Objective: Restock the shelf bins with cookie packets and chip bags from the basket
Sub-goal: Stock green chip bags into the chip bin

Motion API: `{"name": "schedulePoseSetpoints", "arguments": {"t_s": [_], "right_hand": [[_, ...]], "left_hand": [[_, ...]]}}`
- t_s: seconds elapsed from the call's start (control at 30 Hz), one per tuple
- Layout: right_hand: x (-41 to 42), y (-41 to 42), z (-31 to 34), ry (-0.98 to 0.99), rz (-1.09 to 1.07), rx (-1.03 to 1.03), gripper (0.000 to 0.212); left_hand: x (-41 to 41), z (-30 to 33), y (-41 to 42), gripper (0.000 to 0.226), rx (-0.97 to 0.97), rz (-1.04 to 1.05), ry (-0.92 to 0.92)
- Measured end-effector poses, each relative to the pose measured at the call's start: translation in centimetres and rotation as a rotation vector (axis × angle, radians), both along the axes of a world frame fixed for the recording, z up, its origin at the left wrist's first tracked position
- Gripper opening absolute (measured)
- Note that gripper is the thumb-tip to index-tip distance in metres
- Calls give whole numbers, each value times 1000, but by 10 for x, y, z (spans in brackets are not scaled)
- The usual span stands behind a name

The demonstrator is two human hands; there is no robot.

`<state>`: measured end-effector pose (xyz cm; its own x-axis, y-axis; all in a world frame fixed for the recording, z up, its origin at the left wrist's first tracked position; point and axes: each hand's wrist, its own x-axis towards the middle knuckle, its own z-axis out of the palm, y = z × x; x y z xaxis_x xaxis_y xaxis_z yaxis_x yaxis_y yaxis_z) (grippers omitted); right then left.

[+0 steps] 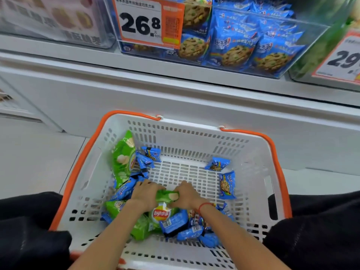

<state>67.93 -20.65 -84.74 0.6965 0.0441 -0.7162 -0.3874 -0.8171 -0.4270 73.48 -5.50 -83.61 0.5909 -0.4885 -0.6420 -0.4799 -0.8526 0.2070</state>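
Gripping the far edge of a green chip bag (162,206) are both hands, seen at the near middle of the scene inside a white basket (251,172). The left hand (145,194) is curled over the bag's top left corner and the right hand (188,195) over its top right corner, so that the bag's top seam is bunched between them. A red cord (203,207) is worn on the right wrist. Around and under this bag, at the near side of the basket, several blue cookie packets (173,224) are heaped, and a second green bag (115,207) is partly seen to the left. Dark trouser legs (29,230) are seen on either side of the basket.

Farther in, a tall green chip bag (123,158) is leaned against the basket's left wall with more blue packets beside it, while two single packets (227,185) are lain apart on the right of the slotted floor. The basket's orange handles (78,166) are folded down along its rim.

Beyond the basket, on a white shelf (175,71), a clear bin (303,53) is filled with blue cookie packets, and an orange price card (144,22) reading 26.8 is fixed to its front. Another price card (342,59) is partly seen at the far right.
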Motion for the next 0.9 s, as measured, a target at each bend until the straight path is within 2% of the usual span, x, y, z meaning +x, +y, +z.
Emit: {"name": "schedulePoseSetpoints", "arguments": {"t_s": [0.13, 0.23, 0.37, 0.47, 0.57, 0.67, 0.77, 0.8, 0.9], "right_hand": [[2, -16, 16, 40, -84, 125, 44], [14, -39, 35, 19, -161, 135, 45], [34, -71, 78, 22, -221, 210, 67], [41, -93, 109, -15, -382, 295, 38], [43, -117, 132, 46, -417, 330, 33], [35, -133, 152, 120, -385, 340, 31], [28, -137, 166, 154, -390, 323, 47], [27, -135, 172, 165, -360, 286, 52], [31, -135, 200, 135, -127, -17, 69]], "left_hand": [[7, 7, 2, 77, -210, 227, 105], [16, 21, -3, 73, -456, 492, 224], [24, 43, -14, 80, -651, 680, 305], [27, 65, -26, 73, -690, 867, 444], [26, 90, -33, 63, -643, 1037, 663], [22, 110, -35, 50, -712, 1073, 860], [12, 128, -46, 43, -771, 979, 1038], [10, 131, -50, 49, -746, 916, 1019], [14, 136, -61, 59, -657, 784, 743]]}}
